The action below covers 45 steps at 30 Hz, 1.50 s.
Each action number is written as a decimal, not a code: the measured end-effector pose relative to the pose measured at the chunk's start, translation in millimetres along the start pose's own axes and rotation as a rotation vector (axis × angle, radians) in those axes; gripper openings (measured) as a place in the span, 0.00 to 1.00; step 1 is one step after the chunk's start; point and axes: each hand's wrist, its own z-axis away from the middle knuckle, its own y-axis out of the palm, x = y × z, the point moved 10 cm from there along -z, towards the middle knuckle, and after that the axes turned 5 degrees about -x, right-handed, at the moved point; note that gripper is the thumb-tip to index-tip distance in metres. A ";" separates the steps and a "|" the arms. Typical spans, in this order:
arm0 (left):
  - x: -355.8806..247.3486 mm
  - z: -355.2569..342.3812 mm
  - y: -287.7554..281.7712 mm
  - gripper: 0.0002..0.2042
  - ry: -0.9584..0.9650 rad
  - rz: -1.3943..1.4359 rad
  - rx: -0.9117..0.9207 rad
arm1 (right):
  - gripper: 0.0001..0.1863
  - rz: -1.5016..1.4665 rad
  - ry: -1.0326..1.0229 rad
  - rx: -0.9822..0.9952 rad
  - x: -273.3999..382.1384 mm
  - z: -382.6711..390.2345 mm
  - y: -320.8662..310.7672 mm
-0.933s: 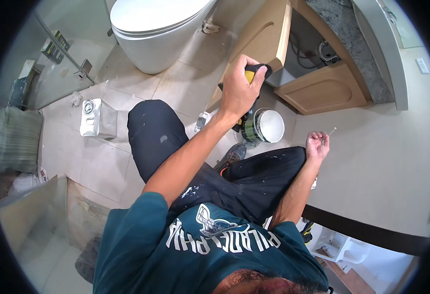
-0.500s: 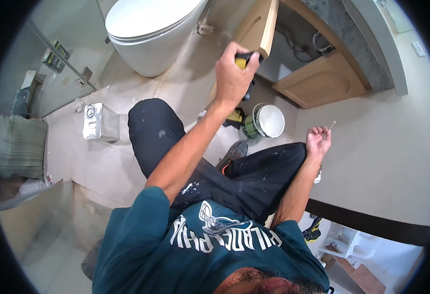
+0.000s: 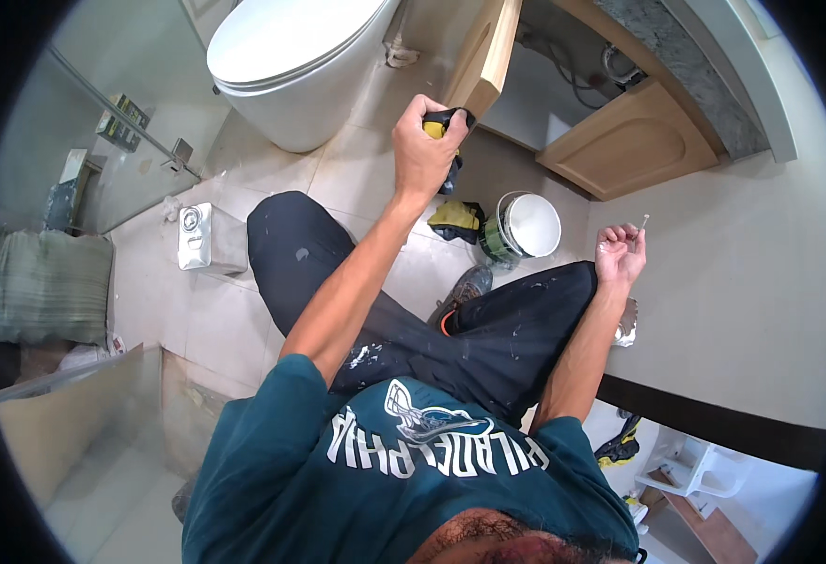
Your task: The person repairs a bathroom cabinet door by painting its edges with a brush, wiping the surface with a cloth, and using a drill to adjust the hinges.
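Note:
My left hand (image 3: 420, 155) is closed on a black-and-yellow cloth bundle (image 3: 434, 129), right by the end of an open wooden cabinet door (image 3: 481, 83). Its fingertips come up to the door's lower corner; whether they press on the wood I cannot tell. My right hand (image 3: 620, 256), raised over my right knee, pinches a thin pale stick (image 3: 646, 222) that points up. Between my feet and the cabinet lies another black-and-yellow cloth item (image 3: 457, 221). Beside it stands a bucket (image 3: 531, 226) with a white top.
A second wooden door (image 3: 631, 141) belongs to the same cabinet, with hoses inside. The white toilet (image 3: 295, 70) stands ahead on the left. A silver metal can (image 3: 211, 240) is left of my knee. Farther left are a glass panel (image 3: 140, 103) and a striped cushion (image 3: 51, 287).
The cabinet door has swung left, and my left hand with the cloth bundle has gone left with it. My right hand has risen slightly, still holding the stick. The view has shifted a little.

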 end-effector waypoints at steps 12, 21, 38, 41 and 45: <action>-50.0 -13.1 11.7 0.12 0.105 0.046 -0.044 | 0.14 0.034 -0.037 -0.060 0.2 8.3 4.0; -24.7 -14.2 12.1 0.11 -0.027 0.042 0.002 | 0.13 0.065 -0.056 -0.015 -1.3 11.2 11.5; -20.2 -7.8 13.9 0.11 -0.079 0.057 -0.002 | 0.14 0.136 -0.100 -0.017 0.9 18.5 14.3; -11.1 -3.4 11.0 0.11 -0.072 0.053 -0.019 | 0.14 0.144 -0.093 -0.032 -1.2 19.0 14.6; -32.6 -12.0 14.8 0.11 0.054 0.041 -0.040 | 0.15 0.158 -0.105 -0.015 1.6 17.7 13.1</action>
